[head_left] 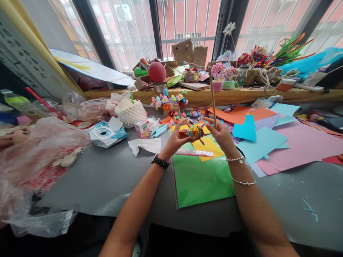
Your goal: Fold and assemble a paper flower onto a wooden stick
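My left hand [175,139] pinches a small, spiky folded-paper ornament [195,131] in yellow, teal and orange between thumb and fingers. Upright in my right hand [221,134] is a thin wooden stick [212,94], its lower end hidden by the fingers. The fingertips of that hand are close to the ornament's right side; whether they touch it I cannot tell. Beneath both hands lie a green sheet [203,182], some yellow paper [214,150] and a clear ruler [195,153] with pink markings.
Blue paper [264,141] and pink paper [305,142] spread to the right. Left of my hands are a tissue [146,145], a wipes pack [107,134], a small pink box [143,129] and plastic bags [40,153]. Craft flowers [171,100] stand before the crowded windowsill [112,94].
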The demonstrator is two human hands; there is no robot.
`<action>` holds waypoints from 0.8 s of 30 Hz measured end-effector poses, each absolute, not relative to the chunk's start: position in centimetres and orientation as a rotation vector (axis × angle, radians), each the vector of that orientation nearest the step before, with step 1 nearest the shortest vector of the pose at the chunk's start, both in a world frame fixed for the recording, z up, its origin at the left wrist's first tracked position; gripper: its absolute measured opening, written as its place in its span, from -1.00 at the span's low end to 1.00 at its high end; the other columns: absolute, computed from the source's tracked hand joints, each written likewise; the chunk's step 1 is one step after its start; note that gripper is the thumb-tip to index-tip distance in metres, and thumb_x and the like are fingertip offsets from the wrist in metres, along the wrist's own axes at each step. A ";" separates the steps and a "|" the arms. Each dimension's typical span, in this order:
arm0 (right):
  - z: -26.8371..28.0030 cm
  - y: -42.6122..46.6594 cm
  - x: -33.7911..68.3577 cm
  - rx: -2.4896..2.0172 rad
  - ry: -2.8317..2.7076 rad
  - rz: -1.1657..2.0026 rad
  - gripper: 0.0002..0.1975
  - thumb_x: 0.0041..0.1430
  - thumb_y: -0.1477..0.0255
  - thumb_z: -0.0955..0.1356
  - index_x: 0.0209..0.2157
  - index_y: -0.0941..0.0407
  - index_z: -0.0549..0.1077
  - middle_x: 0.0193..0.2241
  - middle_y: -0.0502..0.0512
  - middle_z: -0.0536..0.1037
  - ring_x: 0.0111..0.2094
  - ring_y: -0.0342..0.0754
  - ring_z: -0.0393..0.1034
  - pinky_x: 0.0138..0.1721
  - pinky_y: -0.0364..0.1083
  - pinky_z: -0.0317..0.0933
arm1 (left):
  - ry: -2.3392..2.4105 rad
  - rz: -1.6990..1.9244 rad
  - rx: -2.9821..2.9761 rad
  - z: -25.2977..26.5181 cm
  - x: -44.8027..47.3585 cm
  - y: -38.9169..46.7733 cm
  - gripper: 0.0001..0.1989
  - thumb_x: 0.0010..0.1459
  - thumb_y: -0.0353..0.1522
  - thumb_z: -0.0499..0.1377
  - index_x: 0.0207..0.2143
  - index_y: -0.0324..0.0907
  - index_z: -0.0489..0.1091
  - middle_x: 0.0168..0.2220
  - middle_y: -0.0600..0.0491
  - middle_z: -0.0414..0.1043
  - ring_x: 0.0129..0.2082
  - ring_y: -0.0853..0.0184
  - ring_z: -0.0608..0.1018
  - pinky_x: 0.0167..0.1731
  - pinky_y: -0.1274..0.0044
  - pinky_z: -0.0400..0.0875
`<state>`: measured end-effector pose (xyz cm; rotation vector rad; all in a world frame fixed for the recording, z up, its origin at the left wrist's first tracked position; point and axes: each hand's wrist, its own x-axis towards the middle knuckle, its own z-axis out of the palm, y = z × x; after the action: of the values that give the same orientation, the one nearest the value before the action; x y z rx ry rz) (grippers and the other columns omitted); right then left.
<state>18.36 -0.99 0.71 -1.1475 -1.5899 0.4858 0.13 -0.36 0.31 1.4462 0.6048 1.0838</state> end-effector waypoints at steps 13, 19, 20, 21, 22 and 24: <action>0.6 -1.4 17.6 -1.222 -1.522 0.342 -0.81 -0.04 0.30 0.31 -0.58 0.11 0.32 -0.70 -0.09 0.21 -0.64 -0.23 0.05 -0.60 -0.18 -0.02 | 0.669 1.243 1.039 0.4 -0.3 0.5 -0.49 0.02 -0.28 0.15 0.04 -0.10 0.11 -0.11 0.00 0.35 -0.28 0.44 0.49 -0.20 0.54 0.39; 0.6 -1.8 16.3 -1.218 -1.584 0.208 -0.80 -0.02 0.34 0.29 -0.62 0.09 0.23 -0.69 -0.09 0.20 -0.65 -0.24 0.00 -0.62 -0.17 -0.07 | 0.654 1.193 1.077 0.0 -0.1 0.6 -0.71 -0.08 -0.41 0.22 -0.22 -0.22 0.35 -0.20 0.03 0.40 -0.18 0.41 0.45 -0.10 0.54 0.30; 0.6 -1.8 16.1 -1.213 -1.583 0.199 -0.80 -0.01 0.35 0.29 -0.62 0.09 0.23 -0.68 -0.08 0.21 -0.65 -0.24 0.00 -0.62 -0.17 -0.07 | 0.677 1.181 1.087 0.0 -0.1 0.5 -0.70 -0.12 -0.43 0.24 -0.25 -0.24 0.36 -0.23 0.03 0.41 -0.18 0.41 0.45 -0.09 0.54 0.29; 0.5 -1.8 16.0 -1.209 -1.584 0.193 -0.80 0.00 0.35 0.28 -0.61 0.09 0.23 -0.68 -0.08 0.22 -0.66 -0.24 0.00 -0.63 -0.17 -0.07 | 0.703 1.177 1.090 -0.1 -0.1 0.5 -0.69 -0.14 -0.45 0.25 -0.26 -0.25 0.36 -0.25 0.03 0.42 -0.20 0.41 0.45 -0.09 0.53 0.29; 0.5 -1.8 15.9 -1.202 -1.589 0.185 -0.81 0.00 0.36 0.28 -0.61 0.09 0.23 -0.67 -0.08 0.22 -0.66 -0.24 -0.01 -0.63 -0.17 -0.07 | 0.725 1.179 1.084 -0.2 -0.2 0.6 -0.67 -0.16 -0.46 0.25 -0.25 -0.26 0.35 -0.27 0.03 0.43 -0.22 0.41 0.46 -0.10 0.52 0.29; 0.5 -1.9 15.7 -1.178 -1.612 0.148 -0.82 0.01 0.38 0.28 -0.61 0.09 0.23 -0.66 -0.07 0.23 -0.65 -0.23 0.01 -0.62 -0.16 -0.06 | 0.744 1.180 1.054 -0.3 -0.3 0.6 -0.64 -0.16 -0.48 0.25 -0.22 -0.27 0.32 -0.31 0.03 0.45 -0.27 0.41 0.48 -0.13 0.51 0.30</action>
<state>15.73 -1.86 0.47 -1.1778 -1.6119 0.1479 -0.29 0.63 -0.31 1.0538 0.7437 1.1797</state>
